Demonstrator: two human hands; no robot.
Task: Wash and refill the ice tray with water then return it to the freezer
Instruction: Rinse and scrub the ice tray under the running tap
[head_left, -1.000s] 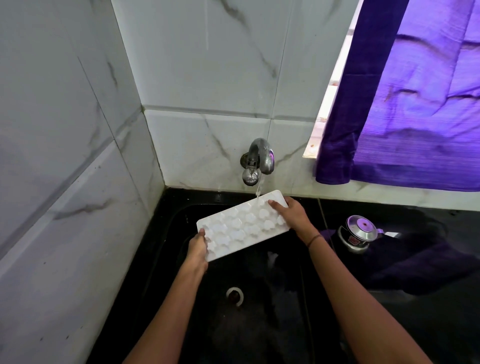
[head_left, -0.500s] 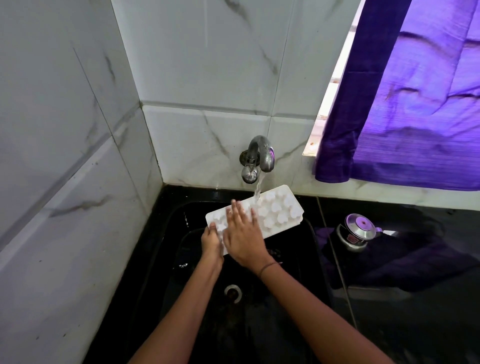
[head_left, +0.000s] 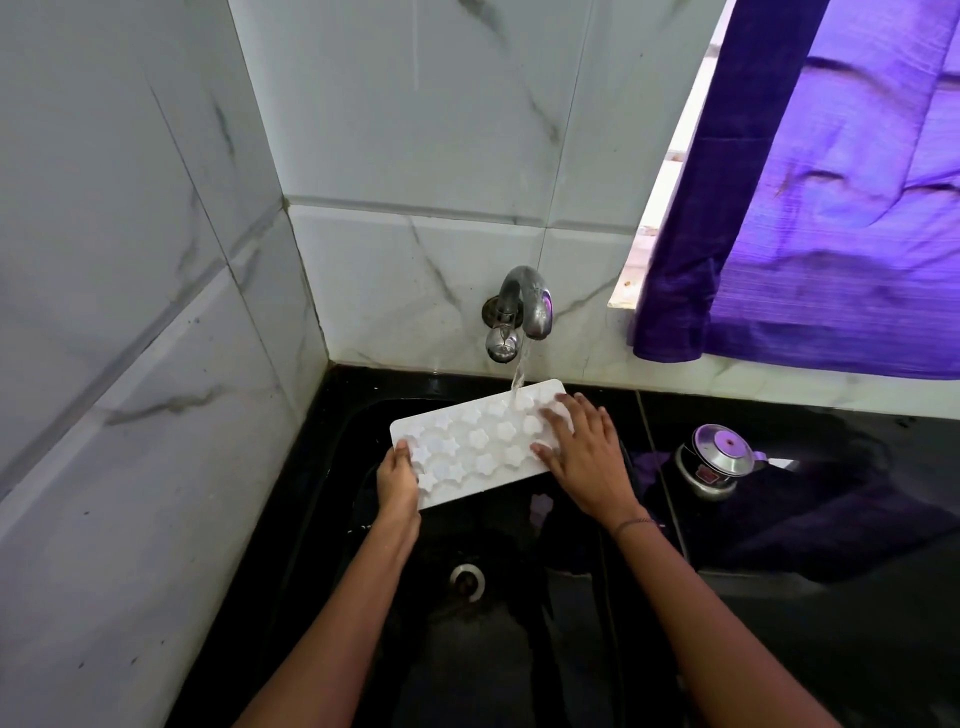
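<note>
White marble-veined wall tiles (head_left: 415, 156) meet in a corner, and a curved chrome tap (head_left: 522, 312) sticks out of the back wall above a black sink (head_left: 337, 519). A thin stream of water (head_left: 519, 371) runs from the tap.

I hold the white plastic ice tray (head_left: 467, 447) with star-shaped cups directly below the tap, over the sink, cups facing up and its far right corner under the stream. My left hand (head_left: 397, 480) grips the short end of the tray farthest from the tap, thumb on top and fingers curled underneath. My right hand (head_left: 584, 452) lies flat on the end nearest the tap, fingers straight and spread across the cups, clasping nothing. A thin thread band (head_left: 631, 525) circles that wrist.

Below the tap, at the sink bottom, sits a round metal drain ring (head_left: 467, 582). To the right of the tap, on the glossy black tabletop (head_left: 831, 649), stands a small steel pot with a domed lid (head_left: 714, 460); it carries a red label, too small for me to read. Above and to the right of the tap hangs a purple cloth curtain (head_left: 831, 208).
</note>
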